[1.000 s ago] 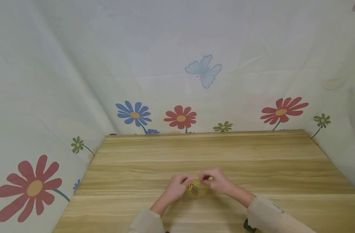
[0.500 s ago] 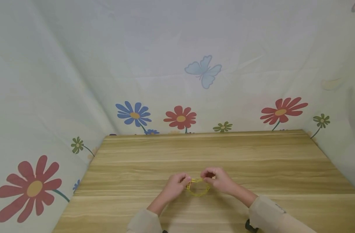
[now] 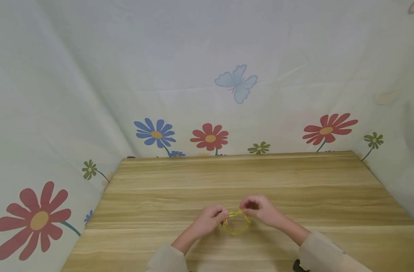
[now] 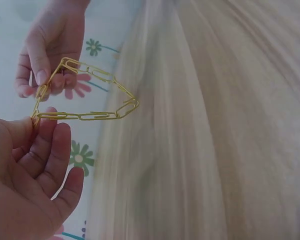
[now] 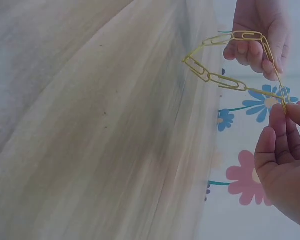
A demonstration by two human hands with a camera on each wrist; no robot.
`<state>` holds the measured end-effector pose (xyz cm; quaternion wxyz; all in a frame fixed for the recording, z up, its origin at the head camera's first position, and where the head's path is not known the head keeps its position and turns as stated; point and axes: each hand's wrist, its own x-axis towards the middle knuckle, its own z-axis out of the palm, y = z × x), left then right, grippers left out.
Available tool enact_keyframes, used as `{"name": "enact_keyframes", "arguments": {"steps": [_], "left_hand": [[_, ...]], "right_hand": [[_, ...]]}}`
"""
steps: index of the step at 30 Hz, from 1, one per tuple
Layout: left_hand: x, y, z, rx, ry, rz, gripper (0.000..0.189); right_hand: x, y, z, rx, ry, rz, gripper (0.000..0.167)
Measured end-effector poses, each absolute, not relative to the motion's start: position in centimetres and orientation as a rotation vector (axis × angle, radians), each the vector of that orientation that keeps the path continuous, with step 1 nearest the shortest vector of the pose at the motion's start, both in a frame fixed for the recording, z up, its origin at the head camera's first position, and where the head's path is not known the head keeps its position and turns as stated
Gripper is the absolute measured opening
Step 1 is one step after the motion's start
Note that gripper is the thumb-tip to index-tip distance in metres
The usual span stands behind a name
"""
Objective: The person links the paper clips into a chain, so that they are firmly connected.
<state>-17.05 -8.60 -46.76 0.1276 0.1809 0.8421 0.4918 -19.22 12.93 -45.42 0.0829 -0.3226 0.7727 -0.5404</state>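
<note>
A chain of yellow paper clips (image 4: 95,116) hangs between the two hands as a loop, above the table. My left hand (image 3: 210,220) pinches one side of it between thumb and forefinger. On the other side, my right hand (image 3: 262,211) pinches a clip by its end with thumb and fingertips. The right wrist view shows the linked paper clips (image 5: 230,82) drooping in a ring from both hands. Between the hands, the top stretch of the loop runs nearly straight. The clip ends inside the fingertips are partly hidden.
The wood-grain table (image 3: 179,177) lies under both hands. Behind it and at its sides hangs a pale cloth (image 3: 179,75) printed with flowers and a blue butterfly. A dark band (image 3: 298,265) shows near the right sleeve.
My right hand has moved to the right, away from the left hand. The top stretch of the paper clip chain, folded between the hands earlier, is now drawn out and the loop is wider.
</note>
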Motion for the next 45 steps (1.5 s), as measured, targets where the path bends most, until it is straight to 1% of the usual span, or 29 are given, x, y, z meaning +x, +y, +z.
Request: {"name": "enact_keyframes", "arguments": {"steps": [7, 13, 18, 23, 26, 29, 32, 37, 45], "left_hand": [[-17.6, -8.1, -48.0, 0.532, 2.453, 1.377, 0.022], [-18.8, -7.9, -49.1, 0.555, 2.521, 1.322, 0.022], [-19.7, -7.8, -49.9, 0.550, 2.542, 1.317, 0.024], [-20.2, -7.8, -50.0, 0.496, 2.564, 1.259, 0.026], [-20.4, -7.8, -49.9, 0.476, 2.568, 1.229, 0.023], [-20.6, -7.7, -49.9, 0.458, 2.571, 1.208, 0.019], [-20.7, -7.5, -49.9, 0.444, 2.584, 1.182, 0.020], [-20.7, -7.4, -49.6, 0.477, 2.610, 1.152, 0.018], [-20.9, -7.7, -49.7, 0.508, 2.644, 1.125, 0.012]], "right_hand": [[-19.9, 13.5, -46.5, -0.919, 2.273, -1.568, 0.014], [-21.2, 13.1, -48.4, -0.859, 2.335, -1.503, 0.014], [-21.8, 12.9, -49.1, -0.838, 2.343, -1.491, 0.014], [-22.2, 12.7, -49.6, -0.799, 2.359, -1.453, 0.015], [-22.0, 12.3, -49.0, -0.779, 2.361, -1.457, 0.014], [-22.1, 12.1, -49.1, -0.755, 2.352, -1.481, 0.014], [-22.6, 12.1, -49.8, -0.734, 2.353, -1.495, 0.014], [-23.3, 12.0, -50.7, -0.720, 2.369, -1.510, 0.013], [-23.6, 12.0, -50.6, -0.657, 2.392, -1.491, 0.013]]}}
